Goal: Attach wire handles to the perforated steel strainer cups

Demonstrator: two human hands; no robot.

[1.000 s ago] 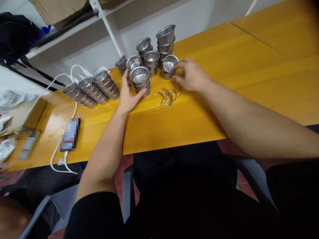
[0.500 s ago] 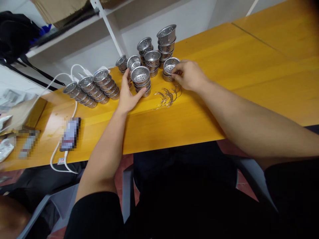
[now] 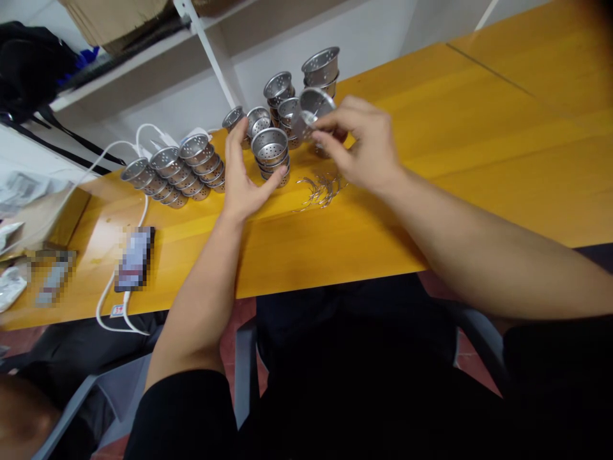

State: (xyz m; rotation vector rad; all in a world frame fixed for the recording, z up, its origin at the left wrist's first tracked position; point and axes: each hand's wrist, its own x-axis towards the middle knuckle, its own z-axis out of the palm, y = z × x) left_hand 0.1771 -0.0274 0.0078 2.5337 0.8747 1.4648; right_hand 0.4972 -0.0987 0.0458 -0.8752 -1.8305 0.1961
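A perforated metal cup [image 3: 315,101], blurred by motion, is pinched by its near edge between the thumb and fingers of my right hand [image 3: 366,145]. It is tilted and raised above the table; what stands beneath it is mostly hidden. My left hand [image 3: 242,188] is spread around the near-left side of a short stack of perforated cups [image 3: 271,147]. Its thumb lies across the stack's lower front, and its fingers point up towards a smaller cup behind. Thin curved metal wires [image 3: 320,191] lie loose in a pile on the table between my hands.
Taller cup stacks [image 3: 320,67] stand near the wall, and leaning rows of nested cups [image 3: 175,172] sit left. A phone [image 3: 135,259] with a white cable lies on the yellow table [image 3: 479,147]. A cardboard box [image 3: 57,214] is far left, near another person's arm [image 3: 23,415].
My right hand has lifted the cup off the small stack at right and moved it left and up. My left fingers have opened slightly away from the front stack.
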